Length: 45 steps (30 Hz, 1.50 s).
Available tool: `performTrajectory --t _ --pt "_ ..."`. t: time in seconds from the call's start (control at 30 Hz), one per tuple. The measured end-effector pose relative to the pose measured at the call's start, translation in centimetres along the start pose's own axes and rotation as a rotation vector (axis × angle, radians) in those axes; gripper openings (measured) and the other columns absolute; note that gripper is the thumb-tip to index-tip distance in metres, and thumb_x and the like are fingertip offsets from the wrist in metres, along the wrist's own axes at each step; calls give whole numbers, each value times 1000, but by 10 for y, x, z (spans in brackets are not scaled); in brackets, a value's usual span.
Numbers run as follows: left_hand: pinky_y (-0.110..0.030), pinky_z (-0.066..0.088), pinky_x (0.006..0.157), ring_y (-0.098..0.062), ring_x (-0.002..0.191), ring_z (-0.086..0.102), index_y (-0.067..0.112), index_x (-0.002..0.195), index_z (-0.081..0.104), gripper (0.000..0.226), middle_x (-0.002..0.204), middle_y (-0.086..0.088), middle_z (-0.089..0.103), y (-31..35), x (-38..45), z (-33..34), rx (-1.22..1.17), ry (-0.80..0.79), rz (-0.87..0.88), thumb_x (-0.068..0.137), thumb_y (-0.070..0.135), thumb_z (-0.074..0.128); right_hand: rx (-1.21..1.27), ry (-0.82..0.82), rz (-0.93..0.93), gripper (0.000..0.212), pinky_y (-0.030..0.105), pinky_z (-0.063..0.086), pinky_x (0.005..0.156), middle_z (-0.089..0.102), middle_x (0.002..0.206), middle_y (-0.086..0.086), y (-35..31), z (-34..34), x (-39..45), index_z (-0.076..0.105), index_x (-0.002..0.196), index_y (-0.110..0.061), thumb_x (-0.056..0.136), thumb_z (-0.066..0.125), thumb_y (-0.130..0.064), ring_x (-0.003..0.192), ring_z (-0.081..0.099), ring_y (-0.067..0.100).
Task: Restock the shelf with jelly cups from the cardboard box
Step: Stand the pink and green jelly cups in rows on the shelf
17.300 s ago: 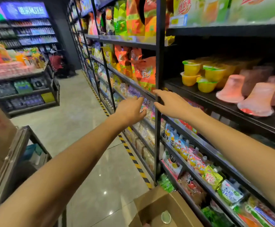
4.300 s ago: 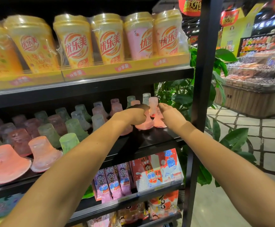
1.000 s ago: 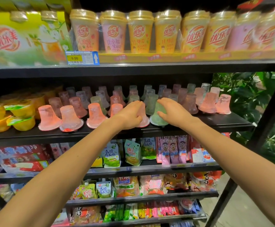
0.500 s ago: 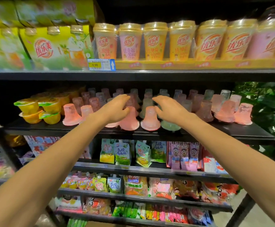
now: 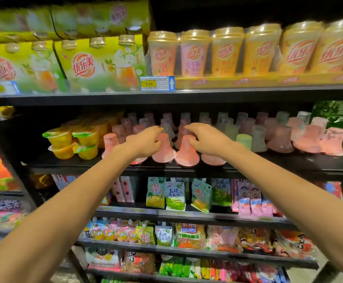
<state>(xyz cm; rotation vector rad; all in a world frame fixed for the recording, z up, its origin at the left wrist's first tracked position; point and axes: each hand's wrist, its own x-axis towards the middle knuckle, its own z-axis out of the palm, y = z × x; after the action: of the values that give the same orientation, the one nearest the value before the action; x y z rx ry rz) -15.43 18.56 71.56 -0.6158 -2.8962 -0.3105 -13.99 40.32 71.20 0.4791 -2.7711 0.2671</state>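
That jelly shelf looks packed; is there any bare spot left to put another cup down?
Some. The black shelf is bare along its front edge, right of the right hand and before the pale green cup and pink cups. A thinner bare strip lies before the yellow tubs. The middle, where both hands reach, is crowded with pink cups standing close together.

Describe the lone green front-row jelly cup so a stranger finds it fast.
Find the black shelf below the tall drink cups. Its front row of upturned jelly cups is mostly pink; just beyond the right hand stands the green cup, the only pale green one there.
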Motion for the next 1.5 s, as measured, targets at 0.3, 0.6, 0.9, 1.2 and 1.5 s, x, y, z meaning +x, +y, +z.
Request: performTrajectory --t 0.3,0.6,0.9,1.2,1.5 --pt "-26 25 111 -23 142 30 10 151 28 58 156 -9 30 -26 11 29 -94 -29 155 96 10 46 -82 -66 78 75 39 35 113 39 155 5 -9 36 -6 32 153 -16 89 67 -34 140 40 23" --pt "-28 29 110 -23 141 33 12 151 30 59 157 -7 30 -41 13 31 -124 -18 229 94 10 47 -91 32 77 84 30 26 116 38 154 8 -9 57 -6 32 151 -11 82 78 -25 142 36 22" --pt "-32 35 108 -25 136 41 16 151 29 59 155 -6 34 -40 15 26 -84 -57 214 95 13 46 -33 48 113 72 41 31 112 32 157 5 -12 57 -4 27 154 -16 93 65 -26 142 35 26" --pt "-31 32 110 -23 139 36 14 151 31 58 155 -6 32 -34 13 23 -45 -23 200 95 11 47 -52 49 80 62 38 40 107 49 142 11 -14 48 0 41 144 -9 91 66 -27 130 46 28" --pt "-31 28 113 -24 140 36 9 149 34 56 153 -10 37 -60 -8 -15 49 237 57 95 14 49 30 135 -28 46 39 44 102 54 138 12 -36 25 29 46 142 -9 97 49 -19 125 51 30"
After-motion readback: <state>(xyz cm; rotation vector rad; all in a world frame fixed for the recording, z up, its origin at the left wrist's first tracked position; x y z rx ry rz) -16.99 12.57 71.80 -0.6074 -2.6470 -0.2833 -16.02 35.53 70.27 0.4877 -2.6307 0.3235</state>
